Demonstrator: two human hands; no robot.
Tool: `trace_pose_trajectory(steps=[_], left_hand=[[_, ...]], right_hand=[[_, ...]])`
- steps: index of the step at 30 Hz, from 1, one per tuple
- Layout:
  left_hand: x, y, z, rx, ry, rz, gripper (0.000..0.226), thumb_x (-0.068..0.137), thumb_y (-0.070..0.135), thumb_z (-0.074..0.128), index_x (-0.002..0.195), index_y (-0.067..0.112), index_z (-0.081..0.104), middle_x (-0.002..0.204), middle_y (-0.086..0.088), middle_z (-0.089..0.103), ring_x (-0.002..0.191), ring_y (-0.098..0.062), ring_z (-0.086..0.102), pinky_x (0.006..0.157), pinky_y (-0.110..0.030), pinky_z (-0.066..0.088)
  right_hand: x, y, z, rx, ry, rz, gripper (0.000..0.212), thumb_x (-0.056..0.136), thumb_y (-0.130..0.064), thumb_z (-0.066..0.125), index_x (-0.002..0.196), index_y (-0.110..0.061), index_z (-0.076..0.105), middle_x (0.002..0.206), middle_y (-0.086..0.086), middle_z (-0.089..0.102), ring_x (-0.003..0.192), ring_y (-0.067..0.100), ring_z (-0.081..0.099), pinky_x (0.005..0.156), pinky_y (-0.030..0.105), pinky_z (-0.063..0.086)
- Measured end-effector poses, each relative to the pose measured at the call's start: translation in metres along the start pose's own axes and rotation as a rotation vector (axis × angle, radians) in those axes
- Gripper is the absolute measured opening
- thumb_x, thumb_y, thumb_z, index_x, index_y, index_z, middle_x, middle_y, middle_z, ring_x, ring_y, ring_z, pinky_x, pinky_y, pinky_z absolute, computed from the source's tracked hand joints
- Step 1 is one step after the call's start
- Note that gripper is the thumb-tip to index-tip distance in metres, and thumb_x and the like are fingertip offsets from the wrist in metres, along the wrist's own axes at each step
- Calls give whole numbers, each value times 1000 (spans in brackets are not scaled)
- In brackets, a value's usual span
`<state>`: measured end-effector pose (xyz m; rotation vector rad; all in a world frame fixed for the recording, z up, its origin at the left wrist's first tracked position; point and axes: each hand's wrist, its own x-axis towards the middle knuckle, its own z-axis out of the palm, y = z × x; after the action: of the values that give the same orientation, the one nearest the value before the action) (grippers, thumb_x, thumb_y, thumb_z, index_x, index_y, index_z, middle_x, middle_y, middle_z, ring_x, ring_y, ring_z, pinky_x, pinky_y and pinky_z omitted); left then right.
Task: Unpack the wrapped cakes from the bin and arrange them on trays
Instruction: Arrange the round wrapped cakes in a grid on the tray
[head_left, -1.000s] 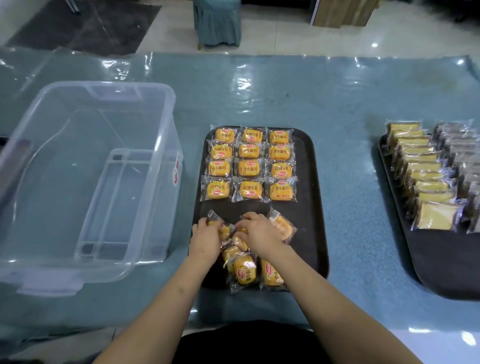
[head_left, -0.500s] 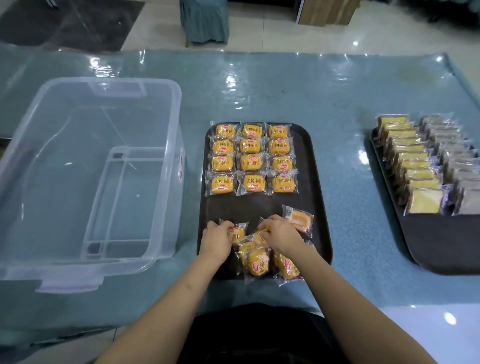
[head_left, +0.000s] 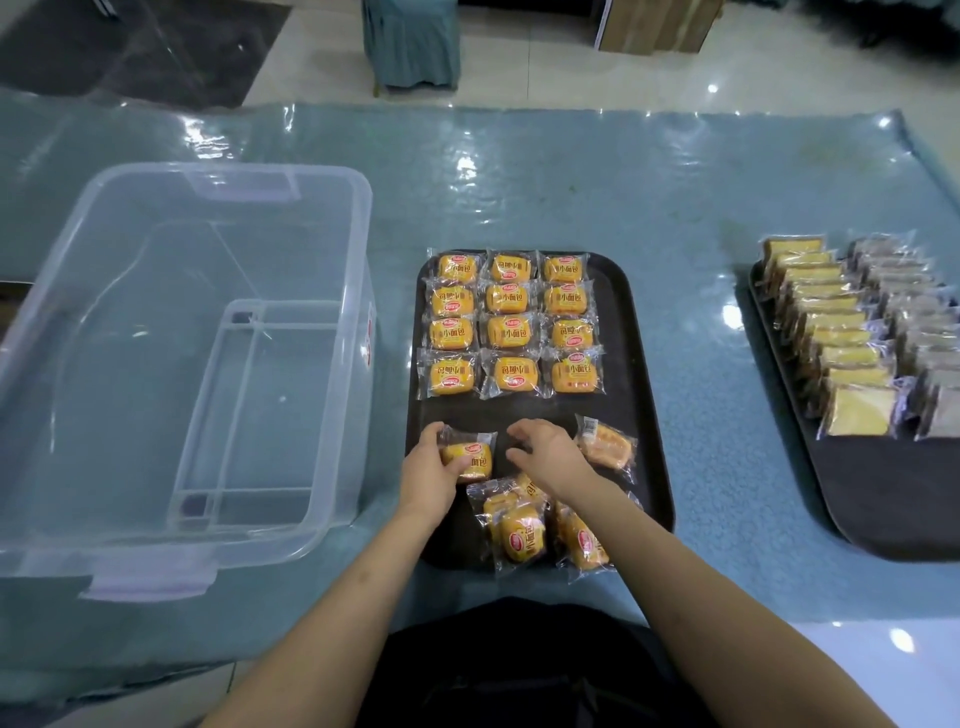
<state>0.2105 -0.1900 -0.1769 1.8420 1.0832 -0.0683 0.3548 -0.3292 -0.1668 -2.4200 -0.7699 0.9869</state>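
Flanking tray (head_left: 644, 322): bin (head_left: 182, 364), second tray (head_left: 883, 493)

Wrapped cakes (head_left: 510, 336) on the dark tray (head_left: 631, 364) carry the printed characters 小面包 with a red oval logo too small to read. A red sticker on the clear bin (head_left: 363, 249) is illegible.

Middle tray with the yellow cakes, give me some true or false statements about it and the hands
1. Twelve wrapped cakes lie in a neat grid on the middle tray. True.
2. The left hand holds a wrapped cake. True.
3. The clear bin is full of cakes. False: no cakes show in it.
4. The right hand grips a cake from the right tray. False: it hovers over the loose pile, holding nothing.
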Motion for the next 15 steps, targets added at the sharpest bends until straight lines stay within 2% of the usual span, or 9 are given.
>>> trace_pose_trajectory(steps=[2, 5, 7, 9, 12, 15], left_hand=[[0, 3, -3, -118, 4, -25, 60, 95, 19, 74, 148, 19, 45, 131, -5, 66, 121, -21, 63, 95, -27, 49], [3, 5, -8, -221, 28, -44, 57, 96, 18, 74, 146, 19, 47, 129, -1, 65, 118, -16, 62, 91, -25, 49], [4, 5, -10, -268, 44, -51, 56, 96, 19, 74, 145, 17, 47, 127, 1, 63, 114, -12, 59, 90, -24, 47], [8, 3, -13, -322, 63, -53, 55, 95, 19, 75, 143, 17, 49, 127, 0, 65, 116, -14, 60, 90, -25, 49], [12, 2, -15, -304, 89, -46, 48, 96, 20, 74, 138, 17, 51, 124, 1, 65, 114, -15, 62, 82, -17, 47], [17, 3, -15, -245, 151, -34, 41, 95, 20, 75, 131, 16, 55, 119, 2, 64, 107, -13, 63, 83, -21, 48]], right_hand=[[5, -8, 1, 21, -16, 4, 49, 101, -27, 68, 148, -20, 55, 143, 1, 61, 128, 20, 59, 108, 38, 51], [14, -16, -1, -70, -15, -20, 55, 101, -38, 66, 151, -21, 51, 140, -2, 64, 126, 20, 61, 107, 41, 52], [17, -17, -1, 76, -79, 3, 55, 102, -36, 66, 151, -18, 50, 138, -1, 66, 125, 20, 63, 107, 39, 52], [20, -19, 0, 262, -152, 4, 45, 101, -28, 67, 144, -16, 57, 132, 1, 69, 123, 17, 65, 108, 38, 53], [25, -22, 1, 350, -156, -20, 26, 100, -24, 70, 125, -19, 65, 119, -2, 73, 113, 12, 67, 98, 31, 54], [33, -25, 3, 372, -121, 9, 27, 96, -28, 75, 120, -18, 67, 113, -5, 72, 108, 9, 67, 83, 21, 49]])
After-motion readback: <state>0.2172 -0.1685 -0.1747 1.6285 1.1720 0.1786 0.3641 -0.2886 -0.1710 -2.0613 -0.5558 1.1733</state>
